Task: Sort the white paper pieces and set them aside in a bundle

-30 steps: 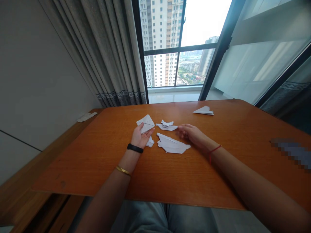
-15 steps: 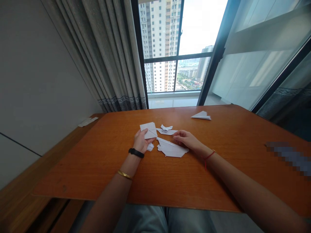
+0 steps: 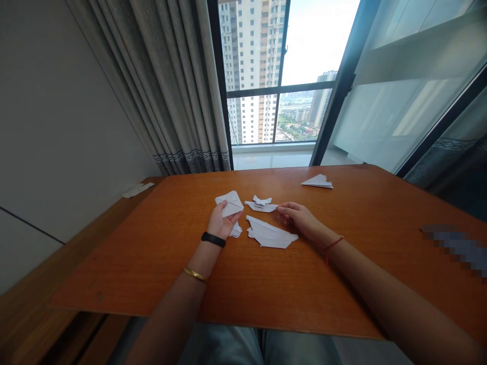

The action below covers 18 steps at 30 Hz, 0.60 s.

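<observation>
Head view: the left hand [image 3: 220, 223] holds a folded white paper square [image 3: 230, 203] raised off the wooden table [image 3: 152, 253], thumb on its near face and fingers behind it; the sheet tilts, with one corner pointing up and away toward the window. Just below that hand lies a small paper scrap [image 3: 236, 230]. The right hand [image 3: 300, 219] rests on the table, fingers loosely curled and gripping nothing, its fingertips [image 3: 281, 209] touching or just beside the right tip of the small folded piece [image 3: 261, 204]. That piece lies flat, long axis running left to right, between the two hands and nearer the right. A larger folded paper shape [image 3: 271, 234] lies nearer the person, long axis slanting from far-left to near-right. Another folded paper [image 3: 318, 182] sits well apart, far right.
</observation>
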{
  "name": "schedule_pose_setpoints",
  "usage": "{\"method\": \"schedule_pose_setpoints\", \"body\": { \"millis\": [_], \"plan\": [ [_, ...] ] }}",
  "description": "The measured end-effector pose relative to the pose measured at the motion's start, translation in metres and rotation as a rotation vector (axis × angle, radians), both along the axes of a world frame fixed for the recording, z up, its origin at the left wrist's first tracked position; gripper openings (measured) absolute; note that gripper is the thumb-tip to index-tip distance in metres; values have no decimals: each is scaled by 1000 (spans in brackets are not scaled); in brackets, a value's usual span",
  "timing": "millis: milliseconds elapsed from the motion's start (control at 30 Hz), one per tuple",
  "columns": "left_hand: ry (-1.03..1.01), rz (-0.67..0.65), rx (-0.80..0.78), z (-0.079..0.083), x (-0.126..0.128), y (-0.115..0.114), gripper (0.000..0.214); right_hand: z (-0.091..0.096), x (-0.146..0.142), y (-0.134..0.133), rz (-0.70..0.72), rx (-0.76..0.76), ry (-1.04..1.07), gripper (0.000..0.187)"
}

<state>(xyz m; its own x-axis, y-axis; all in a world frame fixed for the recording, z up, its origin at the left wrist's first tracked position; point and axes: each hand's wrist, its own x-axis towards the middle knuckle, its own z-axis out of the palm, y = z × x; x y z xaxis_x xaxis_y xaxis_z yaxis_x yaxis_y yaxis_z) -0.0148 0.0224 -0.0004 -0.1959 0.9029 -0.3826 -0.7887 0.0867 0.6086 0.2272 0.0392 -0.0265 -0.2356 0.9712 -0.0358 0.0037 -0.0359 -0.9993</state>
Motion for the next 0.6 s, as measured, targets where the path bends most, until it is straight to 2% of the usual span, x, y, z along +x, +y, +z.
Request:
{"method": "schedule_pose_setpoints", "body": {
  "millis": [100,233,333,467,600],
  "plan": [
    [-50,42,-9,3,-4,2,13,-1,-1,1,-5,1,4,33],
    [-91,76,16,4,-10,4,12,10,1,2,-81,34,221,28],
    [-105,67,13,4,-13,5,11,19,3,0,-73,42,327,25],
    [-115,80,25,5,-12,4,9,24,3,-2,-15,42,305,26],
    [-91,85,93,6,-7,2,9,14,1,2,-26,15,231,24]
  ]
}}
